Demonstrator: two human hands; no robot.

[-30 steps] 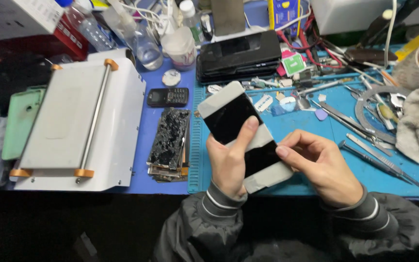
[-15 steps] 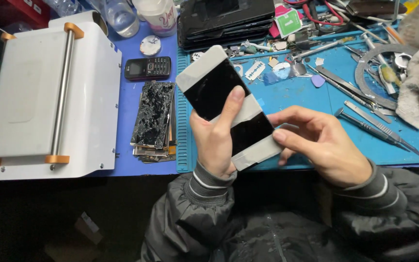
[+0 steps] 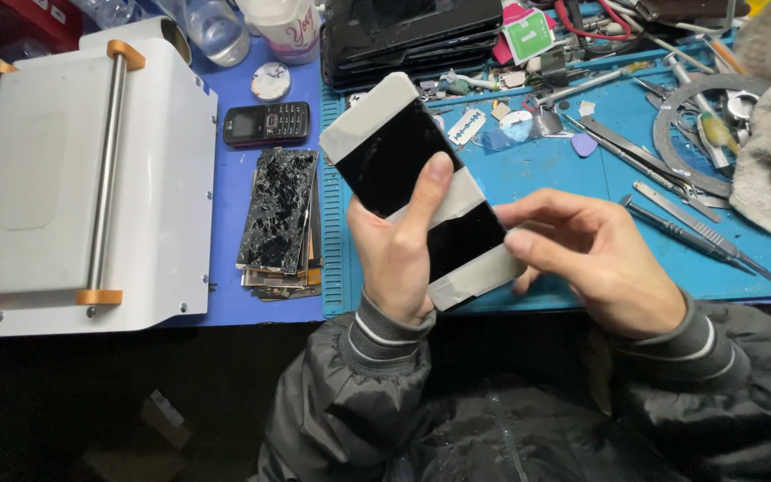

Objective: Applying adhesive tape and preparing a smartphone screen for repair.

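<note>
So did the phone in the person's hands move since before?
Cannot tell for sure: the head camera itself shifted. Against the cracked screens, the phone keeps about the same place, held by the left hand.

Bottles (image 3: pixel 225 22) (tops cut off) at top edge

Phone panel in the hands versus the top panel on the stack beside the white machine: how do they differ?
The held panel has smooth, unbroken black glass with grey bands across it; the stack's top panel is shattered all over. The held one is gripped by the left hand, right hand at its lower end, tilted; the cracked one lies flat on the blue mat. Both are dark, phone-sized rectangles.
</note>
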